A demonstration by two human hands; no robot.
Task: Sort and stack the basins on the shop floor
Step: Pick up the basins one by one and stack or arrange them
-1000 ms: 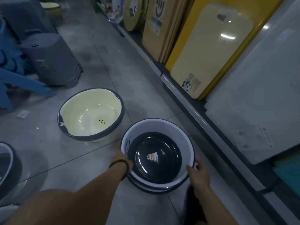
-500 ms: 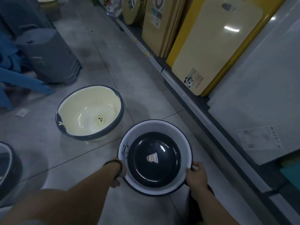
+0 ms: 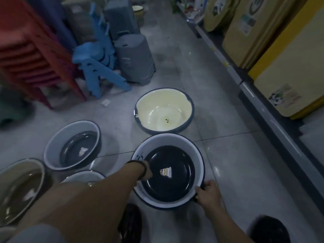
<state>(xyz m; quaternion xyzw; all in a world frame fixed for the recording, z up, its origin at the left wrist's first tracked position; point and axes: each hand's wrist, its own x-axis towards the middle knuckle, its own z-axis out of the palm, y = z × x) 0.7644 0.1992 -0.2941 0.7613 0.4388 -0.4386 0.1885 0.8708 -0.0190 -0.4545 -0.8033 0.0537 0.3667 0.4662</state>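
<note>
The left forearm [image 3: 96, 199] and the right forearm [image 3: 221, 223] are bare down to the hands. A narrow dark band [image 3: 143, 167] circles the left wrist just behind the left hand [image 3: 149, 174]; it is too dim to tell whether it is a bracelet or an elastic tie. The right hand [image 3: 208, 193] shows short nails. Pale grey-blue cloth [image 3: 35, 232], seemingly a short sleeve, sits at the lower left edge. Two dark rounded shoes [image 3: 269, 228] show at the bottom, blurred.

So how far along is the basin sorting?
Early, it seems. Done: no finished stack shows. In hand: the right hand grips the rim of a dark-bottomed white basin, the left hand at its other side. Left: the cream basin, grey-bottomed basin and brown basin sit unstacked on the floor.
</note>
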